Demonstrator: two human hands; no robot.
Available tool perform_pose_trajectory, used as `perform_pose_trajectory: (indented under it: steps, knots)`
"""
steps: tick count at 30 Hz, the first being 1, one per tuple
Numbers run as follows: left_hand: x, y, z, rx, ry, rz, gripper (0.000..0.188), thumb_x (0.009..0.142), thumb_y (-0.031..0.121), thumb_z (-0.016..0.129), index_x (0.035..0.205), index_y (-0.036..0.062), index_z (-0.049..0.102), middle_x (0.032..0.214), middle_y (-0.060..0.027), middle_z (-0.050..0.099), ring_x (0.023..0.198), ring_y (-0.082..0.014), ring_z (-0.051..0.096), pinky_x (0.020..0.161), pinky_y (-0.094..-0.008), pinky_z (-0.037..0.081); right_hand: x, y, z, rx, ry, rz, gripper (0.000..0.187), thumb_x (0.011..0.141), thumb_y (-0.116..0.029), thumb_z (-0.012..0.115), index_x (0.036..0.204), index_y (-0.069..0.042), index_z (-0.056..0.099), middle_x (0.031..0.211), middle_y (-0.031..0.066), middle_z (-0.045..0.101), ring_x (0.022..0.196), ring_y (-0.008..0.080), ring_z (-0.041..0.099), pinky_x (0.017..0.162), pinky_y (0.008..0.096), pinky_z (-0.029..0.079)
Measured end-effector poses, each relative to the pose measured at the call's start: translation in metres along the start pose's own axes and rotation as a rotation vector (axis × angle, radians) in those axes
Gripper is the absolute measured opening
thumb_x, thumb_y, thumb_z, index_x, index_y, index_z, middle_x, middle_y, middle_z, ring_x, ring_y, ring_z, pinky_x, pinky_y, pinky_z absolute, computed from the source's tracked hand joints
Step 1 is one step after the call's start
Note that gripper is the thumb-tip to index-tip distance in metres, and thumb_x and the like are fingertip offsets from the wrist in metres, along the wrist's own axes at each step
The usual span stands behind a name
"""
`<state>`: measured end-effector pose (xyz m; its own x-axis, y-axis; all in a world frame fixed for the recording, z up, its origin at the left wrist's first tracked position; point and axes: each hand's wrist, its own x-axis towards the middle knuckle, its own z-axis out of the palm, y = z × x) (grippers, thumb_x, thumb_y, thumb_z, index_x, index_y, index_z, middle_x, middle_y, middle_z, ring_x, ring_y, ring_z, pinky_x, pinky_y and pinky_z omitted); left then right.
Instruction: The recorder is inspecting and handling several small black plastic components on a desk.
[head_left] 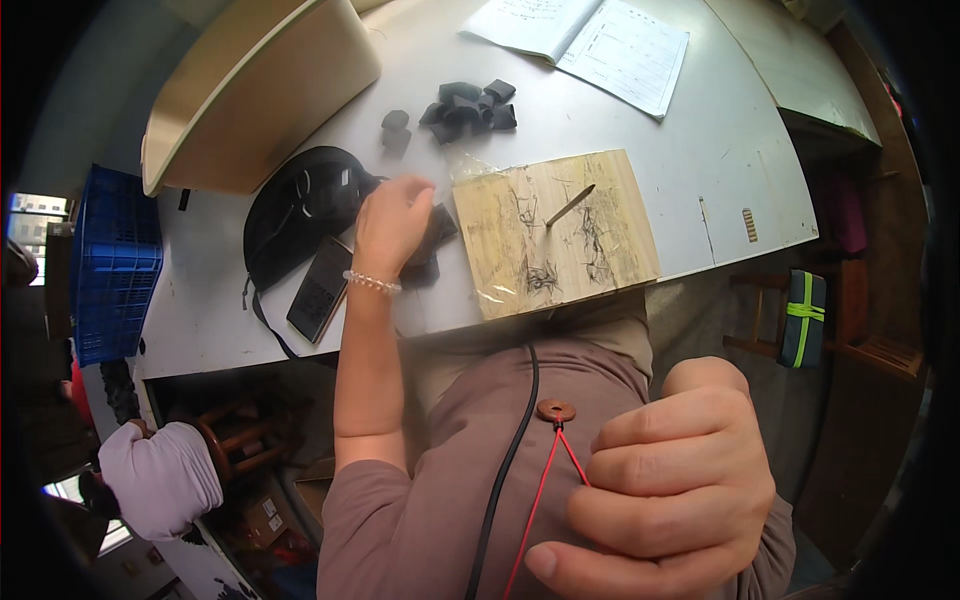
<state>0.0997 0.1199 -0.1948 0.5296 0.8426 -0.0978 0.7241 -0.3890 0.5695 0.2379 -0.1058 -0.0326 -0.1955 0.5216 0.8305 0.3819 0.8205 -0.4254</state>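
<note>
My left hand (393, 222), with a beaded bracelet at the wrist, is over the table beside small black pieces (438, 232). Its fingers look curled, and whatever they hold is hidden. Close to the camera, my right hand (680, 480) is raised in front of my body with its fingers curled in; the inside of the grip does not show. To the right of my left hand lies a wooden board (482, 220) with dark thread-like scraps on it. From the board a pointed metal spike (570, 206) stands up at a slant.
More black pieces (465, 112) are heaped farther back. An open notebook (622, 55) lies at the far edge. On the left are a black bag (285, 215), a phone (320, 288), a beige bin (265, 100) and a blue crate (115, 265). A person (160, 475) is at lower left.
</note>
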Motion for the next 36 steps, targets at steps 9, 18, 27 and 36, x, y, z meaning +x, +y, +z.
perform_pose_trajectory:
  steps: [9, 18, 27, 36]
  knots:
    - [-0.06, -0.023, 0.036, 0.169, 0.188, 0.123, 0.029, 0.073, 0.003, 0.061, 0.102, 0.0026, 0.057, 0.097, -0.0132, 0.057, 0.094, -0.0298, 0.053, 0.083, -0.0379, 0.043, -0.001, -0.031, 0.008, -0.121, 0.08, 0.02, 0.021, 0.067, -0.02, 0.068, 0.086, -0.013, 0.063, 0.064, 0.0038, 0.055, 0.049, 0.0188, 0.05, 0.051, 0.0398, 0.045]
    - [-0.061, -0.013, 0.041, 0.175, 0.2, 0.168, 0.031, 0.076, 0.002, 0.057, 0.107, -0.0005, 0.052, 0.093, -0.0172, 0.055, 0.092, -0.0323, 0.054, 0.08, -0.0383, 0.045, -0.049, 0.016, 0.013, -0.071, 0.112, 0.322, 0.024, 0.06, 0.01, 0.054, 0.081, 0.0, 0.06, 0.06, 0.0039, 0.054, 0.046, 0.0151, 0.052, 0.043, 0.0245, 0.043]
    - [-0.047, -0.022, 0.036, -0.213, 0.222, 0.155, 0.026, 0.073, -0.002, 0.062, 0.098, 0.0026, 0.06, 0.085, -0.0122, 0.064, 0.075, -0.0196, 0.063, 0.068, -0.027, 0.05, -0.087, 0.047, 0.032, -0.117, -0.054, 0.616, 0.02, 0.067, 0.009, 0.052, 0.082, -0.002, 0.059, 0.059, 0.0066, 0.051, 0.046, 0.0188, 0.049, 0.042, 0.0275, 0.038]
    - [-0.062, -0.01, 0.042, -0.734, 0.514, 0.147, 0.023, 0.076, -0.006, 0.06, 0.098, 0.0018, 0.061, 0.09, -0.0061, 0.062, 0.085, -0.0119, 0.061, 0.076, -0.0234, 0.05, -0.107, 0.088, 0.069, 0.136, -0.089, 0.973, 0.017, 0.082, 0.005, 0.043, 0.09, 0.001, 0.058, 0.077, 0.0056, 0.058, 0.066, 0.0094, 0.056, 0.06, 0.021, 0.046]
